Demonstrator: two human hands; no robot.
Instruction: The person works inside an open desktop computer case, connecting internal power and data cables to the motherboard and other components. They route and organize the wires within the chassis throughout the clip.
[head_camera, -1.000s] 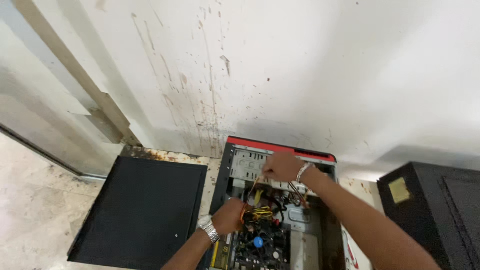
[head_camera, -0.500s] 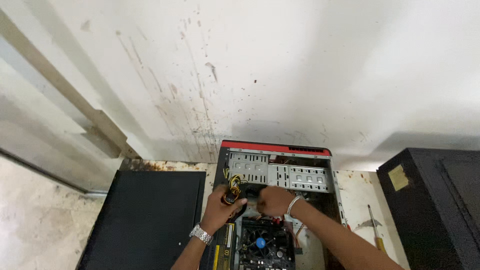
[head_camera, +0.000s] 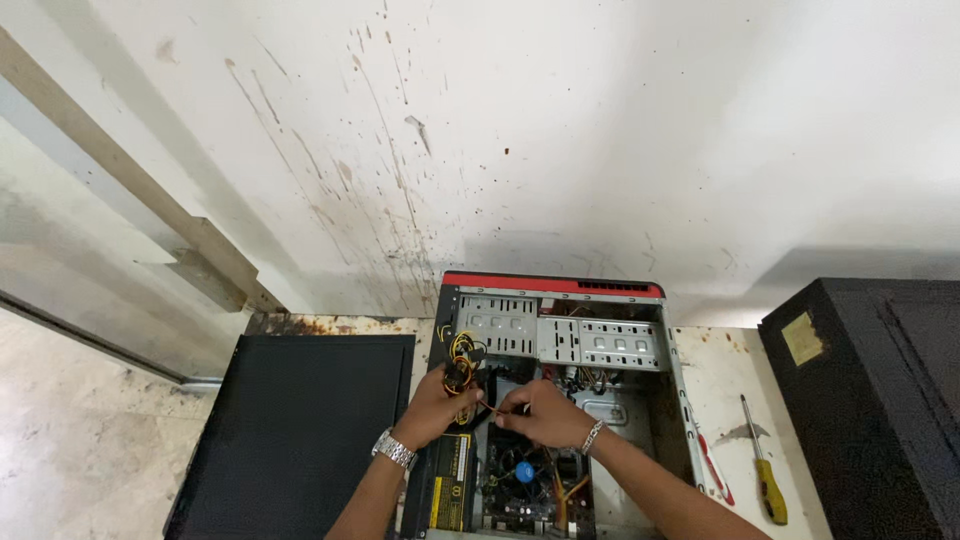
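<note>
An open desktop computer case (head_camera: 650, 300) with a red front edge lies on its side on the floor by the wall. My left hand (head_camera: 435, 405), with a metal watch on the wrist, grips a bundle of yellow and black cables (head_camera: 462, 358) at the case's left side. My right hand (head_camera: 535, 412), wearing a bracelet, pinches thin wires right beside it, over the motherboard. A blue-centred cooler fan (head_camera: 524, 472) and a black power supply with a yellow label (head_camera: 452, 485) lie below my hands. Silver drive bays (head_camera: 560, 335) fill the upper part of the case.
The removed black side panel (head_camera: 300, 420) lies flat left of the case. A yellow-handled screwdriver (head_camera: 762, 465) and a red-handled tool (head_camera: 712, 465) lie on the floor to the right. A black box (head_camera: 870, 390) stands at far right. A stained white wall rises behind.
My right hand has come down from the drive bays to the wires beside my left hand. My left hand has risen to the cable bundle. The view has shifted slightly.
</note>
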